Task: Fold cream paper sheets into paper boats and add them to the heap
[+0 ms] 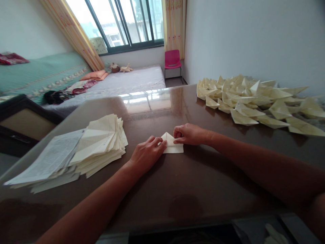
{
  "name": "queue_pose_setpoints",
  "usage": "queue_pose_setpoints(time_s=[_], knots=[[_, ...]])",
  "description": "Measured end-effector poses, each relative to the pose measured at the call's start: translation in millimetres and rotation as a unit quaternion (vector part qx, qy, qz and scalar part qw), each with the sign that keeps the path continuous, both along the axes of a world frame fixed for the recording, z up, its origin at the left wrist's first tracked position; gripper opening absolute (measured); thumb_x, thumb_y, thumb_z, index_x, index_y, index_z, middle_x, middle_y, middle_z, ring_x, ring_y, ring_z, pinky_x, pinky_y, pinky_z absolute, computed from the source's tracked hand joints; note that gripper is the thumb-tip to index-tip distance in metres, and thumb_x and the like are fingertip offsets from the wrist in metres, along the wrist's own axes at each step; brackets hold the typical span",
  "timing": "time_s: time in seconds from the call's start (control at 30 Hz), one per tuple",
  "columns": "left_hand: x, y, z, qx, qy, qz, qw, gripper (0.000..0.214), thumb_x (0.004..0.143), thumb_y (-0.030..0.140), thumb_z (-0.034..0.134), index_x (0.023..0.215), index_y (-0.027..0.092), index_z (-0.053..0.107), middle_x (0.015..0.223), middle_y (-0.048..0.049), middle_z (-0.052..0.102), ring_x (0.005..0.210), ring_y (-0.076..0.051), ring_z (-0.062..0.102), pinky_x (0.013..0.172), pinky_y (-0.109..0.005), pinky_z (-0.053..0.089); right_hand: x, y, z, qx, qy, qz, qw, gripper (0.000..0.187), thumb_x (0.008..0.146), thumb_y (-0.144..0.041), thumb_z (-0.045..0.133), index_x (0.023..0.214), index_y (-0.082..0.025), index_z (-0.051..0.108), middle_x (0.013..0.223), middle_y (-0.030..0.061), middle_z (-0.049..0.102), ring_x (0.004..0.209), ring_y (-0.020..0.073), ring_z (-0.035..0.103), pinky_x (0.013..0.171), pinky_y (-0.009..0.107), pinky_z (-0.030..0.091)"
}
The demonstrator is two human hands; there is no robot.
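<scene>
A small folded sheet of cream paper (174, 149) lies on the brown table in front of me, its top edges folded to a point and a flat strip along the bottom. My left hand (148, 151) presses on its left side, fingers together on the paper. On the right slope, my right hand (189, 134) has its fingers curled, with thumb and index finger at the paper's edge. Part of the sheet is hidden under the fingers of both hands.
Left on the table (152, 189) is a stack of loose cream paper sheets (101, 142) beside printed sheets (50, 159). Many folded paper boats (243, 98) are heaped at the right near the wall. Beyond stand a bed (142, 79) and a pink chair (172, 59).
</scene>
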State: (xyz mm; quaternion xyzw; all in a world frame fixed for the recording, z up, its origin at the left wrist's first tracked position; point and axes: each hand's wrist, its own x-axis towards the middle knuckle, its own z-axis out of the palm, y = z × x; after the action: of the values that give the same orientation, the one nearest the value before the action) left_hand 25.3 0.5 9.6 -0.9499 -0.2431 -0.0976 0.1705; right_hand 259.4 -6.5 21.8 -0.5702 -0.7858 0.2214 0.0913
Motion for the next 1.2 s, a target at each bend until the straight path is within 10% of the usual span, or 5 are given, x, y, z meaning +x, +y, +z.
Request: queue_pose_setpoints(time_s=[0.73, 1.0, 1.2], knots=[[1, 9, -5.3, -0.139, -0.104, -0.023, 0.985, 0.033, 0.091, 0.039, 0.052, 0.119, 0.024, 0.061, 0.103, -0.0067, 0.064, 0.101, -0.023, 0.052, 0.085, -0.037, 0.049, -12, -6, 4.1, -0.037, 0.116, 0.076, 0.99, 0.017, 0.073, -0.03, 0.069, 0.083, -0.016, 0.068, 0.065, -0.002, 0.062, 0.058, 0.0096, 0.054, 0.054, 0.02, 0.037], [0, 8, 4.9, -0.3, -0.238, 0.035, 0.923, 0.019, 0.091, 0.034, 0.051, 0.091, 0.02, 0.064, 0.087, -0.0028, 0.062, 0.087, -0.017, 0.056, 0.078, -0.029, 0.046, -2, -1, 0.8, -0.042, 0.168, 0.06, 0.983, 0.021, 0.071, -0.036, 0.07, 0.077, -0.016, 0.066, 0.065, -0.0029, 0.059, 0.059, 0.0097, 0.051, 0.053, 0.021, 0.034], [2, 6, 8.4, -0.353, -0.356, 0.121, 0.856, 0.022, 0.09, 0.039, 0.052, 0.091, 0.019, 0.061, 0.078, 0.0015, 0.062, 0.068, -0.013, 0.054, 0.064, -0.024, 0.044, -19, -4, -11.3, -0.064, 0.404, -0.009, 0.913, 0.027, 0.072, -0.041, 0.068, 0.074, -0.015, 0.062, 0.066, -0.0031, 0.058, 0.059, 0.0096, 0.05, 0.055, 0.022, 0.037]])
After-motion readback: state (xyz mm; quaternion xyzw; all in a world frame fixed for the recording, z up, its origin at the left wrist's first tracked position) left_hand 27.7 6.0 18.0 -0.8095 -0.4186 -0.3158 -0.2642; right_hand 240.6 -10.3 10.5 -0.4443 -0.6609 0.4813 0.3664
